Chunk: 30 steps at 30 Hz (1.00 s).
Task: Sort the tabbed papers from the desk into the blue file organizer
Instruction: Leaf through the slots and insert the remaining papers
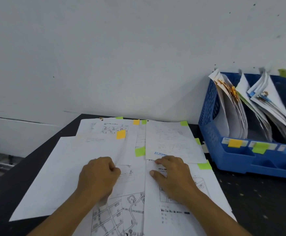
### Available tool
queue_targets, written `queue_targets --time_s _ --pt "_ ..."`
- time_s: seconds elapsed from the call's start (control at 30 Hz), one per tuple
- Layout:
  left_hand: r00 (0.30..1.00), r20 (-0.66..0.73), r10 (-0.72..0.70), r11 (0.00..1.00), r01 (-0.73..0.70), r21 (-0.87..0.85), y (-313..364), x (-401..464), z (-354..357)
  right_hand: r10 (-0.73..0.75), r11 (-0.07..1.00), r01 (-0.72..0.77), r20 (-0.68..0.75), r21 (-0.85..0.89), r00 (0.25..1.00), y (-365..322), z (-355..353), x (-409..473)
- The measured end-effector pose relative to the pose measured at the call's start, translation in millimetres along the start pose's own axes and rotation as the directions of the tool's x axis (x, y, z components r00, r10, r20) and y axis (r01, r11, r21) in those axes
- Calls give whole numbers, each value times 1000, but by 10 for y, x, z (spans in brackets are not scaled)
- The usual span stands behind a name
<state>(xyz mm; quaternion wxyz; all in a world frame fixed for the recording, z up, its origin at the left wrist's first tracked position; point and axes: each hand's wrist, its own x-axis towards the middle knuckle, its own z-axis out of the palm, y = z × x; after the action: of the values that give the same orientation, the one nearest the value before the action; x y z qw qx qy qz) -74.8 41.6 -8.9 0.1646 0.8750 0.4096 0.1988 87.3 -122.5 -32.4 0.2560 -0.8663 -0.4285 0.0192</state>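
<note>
Several white papers with orange and green tabs lie spread over the dark desk [251, 201]. My left hand [99, 174] pinches the lower edge of a sheet with an orange tab [121, 134] and lifts it slightly. My right hand [171, 172] rests with fingers spread on a printed sheet, its fingertips at the bottom edge of a paper with a blue "REJECTED" stamp [171, 142]. The blue file organizer [208, 130] stands at the right, with papers standing in its slots and orange and green labels on its front.
A map drawing sheet [122, 215] lies at the bottom between my forearms. A white wall [122, 57] rises directly behind the desk. The desk's left edge runs diagonally down to the lower left. Loose green tabs stick out beside the papers near the organizer.
</note>
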Motion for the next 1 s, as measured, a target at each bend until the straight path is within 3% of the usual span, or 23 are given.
queue_targets --time_s 0.07,0.13,0.3,0.47,0.53,0.63,0.73,0.87,1.0 --pt "999 -42 11 999 -13 -47 13 10 25 10 999 -10 -12 50 1000 12 4 8" --pt "995 -92 44 977 -62 -206 50 9 57 37 985 -27 -56 170 998 16 -25 22" --pt "962 -190 197 838 -266 -476 316 -76 101 172 886 -118 -81 449 982 -50 -238 76" --pt "897 -173 406 747 -435 -502 645 -208 268 262 552 -191 49 812 964 -111 -441 94" --pt "842 -154 516 706 -520 -481 713 -279 376 280 511 -201 59 836 958 -74 -492 103" --pt "781 -98 617 668 -586 -458 755 -343 493 329 554 -173 -23 814 944 34 -531 149" --pt "842 -94 531 680 -489 -546 824 -348 448 373 599 -146 -113 788 921 88 -565 170" --pt "945 -9 326 644 -229 -730 1094 -169 235 345 623 12 -289 782 893 48 -644 165" --pt "929 168 329 477 -9 -879 1356 36 58 240 604 134 -340 786 909 -95 -739 119"
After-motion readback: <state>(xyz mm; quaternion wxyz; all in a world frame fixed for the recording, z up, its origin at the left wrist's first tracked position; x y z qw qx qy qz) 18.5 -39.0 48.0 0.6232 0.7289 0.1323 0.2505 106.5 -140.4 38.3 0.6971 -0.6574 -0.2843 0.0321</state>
